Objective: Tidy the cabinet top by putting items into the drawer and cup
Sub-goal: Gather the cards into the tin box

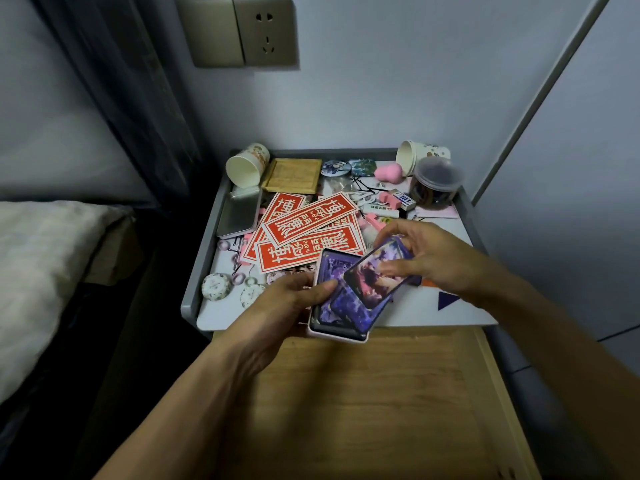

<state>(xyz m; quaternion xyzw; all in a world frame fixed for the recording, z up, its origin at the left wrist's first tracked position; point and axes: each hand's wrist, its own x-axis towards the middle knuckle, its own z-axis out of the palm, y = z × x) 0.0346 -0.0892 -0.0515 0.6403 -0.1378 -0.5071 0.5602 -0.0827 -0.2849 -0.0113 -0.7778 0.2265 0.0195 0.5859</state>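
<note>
Right fingers (393, 270) pinch card (367, 287), lengthwise up-right, left hand (277, 306) grips case (337, 336)

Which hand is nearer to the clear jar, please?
Right. The right hand is just in front of the clear jar; the left hand is farther off, toward the front left.

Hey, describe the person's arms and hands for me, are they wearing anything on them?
The left arm and right arm are bare, no sleeves in view. The left hand and right hand wear no gloves; no watch, bracelet or ring is visible.
</note>
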